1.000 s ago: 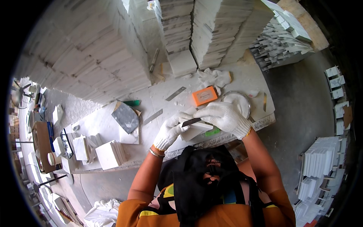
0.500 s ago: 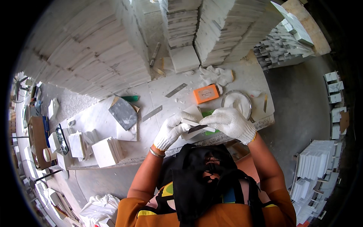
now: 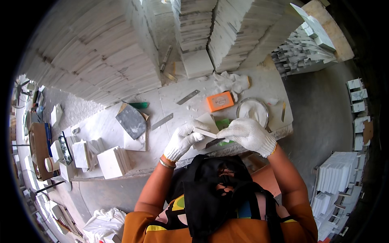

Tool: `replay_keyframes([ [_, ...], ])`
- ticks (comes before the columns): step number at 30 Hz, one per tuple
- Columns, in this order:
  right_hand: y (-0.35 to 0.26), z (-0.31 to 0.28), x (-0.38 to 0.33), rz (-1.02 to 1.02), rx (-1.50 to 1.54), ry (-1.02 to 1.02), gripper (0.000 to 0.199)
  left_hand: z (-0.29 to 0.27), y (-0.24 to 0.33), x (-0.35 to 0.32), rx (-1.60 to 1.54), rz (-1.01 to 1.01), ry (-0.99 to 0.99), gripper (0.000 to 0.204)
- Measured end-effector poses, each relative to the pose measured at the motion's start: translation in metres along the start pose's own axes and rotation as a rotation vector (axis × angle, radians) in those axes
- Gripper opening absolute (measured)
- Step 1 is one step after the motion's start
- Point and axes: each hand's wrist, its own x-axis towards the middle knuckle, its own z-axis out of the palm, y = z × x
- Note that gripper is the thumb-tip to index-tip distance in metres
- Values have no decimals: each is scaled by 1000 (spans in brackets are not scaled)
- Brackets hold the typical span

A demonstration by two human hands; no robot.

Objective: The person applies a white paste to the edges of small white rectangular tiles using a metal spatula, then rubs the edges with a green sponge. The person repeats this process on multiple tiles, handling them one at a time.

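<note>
In a white knit glove, my left hand [image 3: 181, 141] is closed on a small white stone tile [image 3: 205, 133], held edge-on above the table's near edge. My right hand [image 3: 249, 135], gloved the same way, has its fingers pinched at the tile's right end. A thin dark flat piece [image 3: 212, 142] shows just below the tile by the right fingertips; its kind is unclear. Beneath and behind the hands lie another white tile [image 3: 207, 119] and a green pad [image 3: 223, 124], both partly covered. A round metal bowl [image 3: 253, 110] of white powder or paste stands beyond the right hand.
An orange box [image 3: 220, 101], a crumpled white glove [image 3: 231, 82] and two metal strips [image 3: 188, 97] lie farther back. Left are a grey slab [image 3: 131, 121] and standing white tiles [image 3: 114, 163]. Tall tile stacks [image 3: 93, 48] wall the far side. More tiles [image 3: 336, 172] stand at right.
The tile has tilted so its thin edge shows more. Less of the dark piece is visible, and my right fingers have shifted slightly right and down along the tile.
</note>
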Motion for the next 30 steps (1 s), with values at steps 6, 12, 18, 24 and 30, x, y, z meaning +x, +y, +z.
replay_keyframes([
  [6, 0, 16, 33, -141, -29, 117, 28, -4, -5, 2, 2, -124, 17, 27],
  [12, 0, 6, 17, -56, 27, 49, 26, -1, 7, 2, 63, -63, 5, 27],
  [18, 0, 1, 2, -20, -11, 76, 26, -3, 4, 3, 30, -10, -42, 25],
  [24, -6, 11, 26, -65, 12, 107, 24, -4, -10, 4, 2, -24, 3, 39],
  [30, -3, -5, -19, -3, -62, 57, 24, -3, 5, 4, 81, 36, -36, 26],
])
